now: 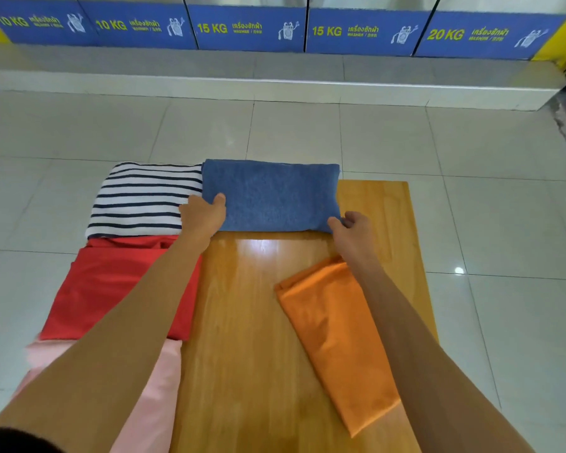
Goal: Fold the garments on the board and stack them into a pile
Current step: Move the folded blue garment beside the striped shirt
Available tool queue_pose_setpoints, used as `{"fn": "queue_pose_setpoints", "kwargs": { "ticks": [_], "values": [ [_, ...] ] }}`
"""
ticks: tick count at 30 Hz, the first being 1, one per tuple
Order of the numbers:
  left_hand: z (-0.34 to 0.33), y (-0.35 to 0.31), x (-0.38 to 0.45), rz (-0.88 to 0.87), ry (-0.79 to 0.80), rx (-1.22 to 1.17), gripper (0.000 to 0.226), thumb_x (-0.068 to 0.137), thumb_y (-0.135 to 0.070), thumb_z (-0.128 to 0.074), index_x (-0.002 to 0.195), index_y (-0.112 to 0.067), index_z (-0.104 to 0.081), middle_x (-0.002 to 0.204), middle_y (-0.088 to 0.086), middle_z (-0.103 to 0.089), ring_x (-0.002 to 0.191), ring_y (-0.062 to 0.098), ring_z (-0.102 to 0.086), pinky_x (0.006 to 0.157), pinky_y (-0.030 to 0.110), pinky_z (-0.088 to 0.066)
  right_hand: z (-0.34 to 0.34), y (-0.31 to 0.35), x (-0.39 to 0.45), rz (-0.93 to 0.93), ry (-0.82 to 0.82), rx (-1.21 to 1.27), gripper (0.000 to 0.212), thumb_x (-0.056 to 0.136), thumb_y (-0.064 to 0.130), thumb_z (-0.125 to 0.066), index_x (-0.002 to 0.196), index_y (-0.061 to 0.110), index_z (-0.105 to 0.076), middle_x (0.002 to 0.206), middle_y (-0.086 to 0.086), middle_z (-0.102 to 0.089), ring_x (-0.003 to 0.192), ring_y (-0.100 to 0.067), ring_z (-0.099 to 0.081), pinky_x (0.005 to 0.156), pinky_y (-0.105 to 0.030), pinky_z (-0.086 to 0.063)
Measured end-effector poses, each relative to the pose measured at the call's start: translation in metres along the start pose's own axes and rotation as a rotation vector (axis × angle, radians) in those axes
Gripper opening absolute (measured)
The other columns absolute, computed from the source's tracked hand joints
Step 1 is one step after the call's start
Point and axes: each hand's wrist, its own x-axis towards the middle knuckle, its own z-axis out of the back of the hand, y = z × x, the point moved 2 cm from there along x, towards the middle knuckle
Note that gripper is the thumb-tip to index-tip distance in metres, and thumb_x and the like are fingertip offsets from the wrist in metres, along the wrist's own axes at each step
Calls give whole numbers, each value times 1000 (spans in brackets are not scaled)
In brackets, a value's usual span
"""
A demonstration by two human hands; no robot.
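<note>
A wooden worktop point(262, 322) stands on a pale tiled floor point(504, 207), and a folded blue towel point(272, 194) lies across its far end, its left edge touching a folded striped shirt point(144, 199). The person's left hand point(205, 214) grips the near left corner of the blue towel, thumb lying on top of the cloth and fingers tucked out of sight below it. The right hand point(352, 228) pinches the near right corner of the same towel, fingers curled round the edge. Both forearms reach forward over the worktop. Along the left side, nearer than the striped shirt, lies a folded red garment point(111, 289), and nearer still a pink garment point(157, 393) partly hidden under the left arm. On the right half of the worktop an orange cloth point(334, 338) lies folded into a long strip, set at a slant, its far end just beneath the right wrist. Beyond the floor, a raised step runs before a row of blue panels point(249, 27) marked 10 KG, 15 KG and 20 KG in yellow.
</note>
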Motion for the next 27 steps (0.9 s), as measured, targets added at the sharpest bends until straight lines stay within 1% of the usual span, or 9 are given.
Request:
{"fn": "queue_pose_setpoints", "kwargs": {
  "ticks": [2,4,6,8,11,14,18,24,27],
  "values": [
    [-3,9,-32,-84,-112,-13,67,88,-35,-57,143,-3,-34,140,19,-37,122,33,-46,94,45,-48,20,-13,-21,18,-110,6,44,94,28,-63,134,10,-58,128,-3,-65,119,-18,-61,100,-36,-50],
    [-12,16,-74,-218,-192,-5,64,88,-25,-59,143,-3,-34,142,19,-36,128,31,-38,104,44,-39,42,-34,-44,-10,-170,15,41,93,30,-64,130,14,-62,125,1,-66,115,-13,-61,102,-36,-49],
    [-33,25,-113,-307,-89,16,55,90,-23,-59,138,-2,-44,137,17,-45,119,21,-45,105,37,-37,63,-62,-71,-92,-196,25,40,92,32,-64,129,15,-64,122,1,-68,112,-13,-62,102,-38,-50],
    [-58,37,-144,-393,117,50,57,92,-31,-60,140,-4,-44,134,10,-51,112,12,-50,100,28,-40,86,-90,-102,-170,-247,29,39,93,33,-63,129,17,-64,121,3,-67,110,-12,-62,102,-37,-50],
    [-86,55,-169,-496,270,175,75,89,-52,-59,147,-12,-35,130,6,-55,118,21,-54,99,37,-45,112,-124,-153,-225,-373,-25,38,94,39,-62,128,24,-62,122,7,-66,108,-8,-60,99,-36,-51],
    [-86,63,-179,-439,201,433,80,81,-71,-51,136,-15,-40,120,8,-57,113,30,-54,90,46,-48,117,-148,-193,-299,-414,-136,56,91,50,-62,136,18,-54,129,-2,-61,109,-14,-59,95,-40,-52],
    [-75,84,-188,-335,302,509,65,83,-63,-57,127,-17,-42,118,5,-61,109,30,-60,82,39,-48,94,-160,-212,-400,-349,-156,74,85,58,-65,140,11,-50,131,-6,-61,116,-24,-60,98,-47,-51],
    [-28,135,-190,-147,427,292,47,96,-54,-44,111,-13,-60,100,-1,-64,93,22,-63,72,33,-47,60,-132,-184,-313,-119,-79,38,89,44,-68,111,14,-58,97,-2,-64,89,-24,-63,66,-34,-48],
    [-2,149,-181,-75,354,133,44,96,-53,-45,102,-13,-64,97,1,-67,90,20,-64,78,39,-53,45,-113,-167,-111,-78,-95,30,97,45,-57,117,22,-52,90,4,-60,80,-15,-62,63,-32,-49]
  ]
}}
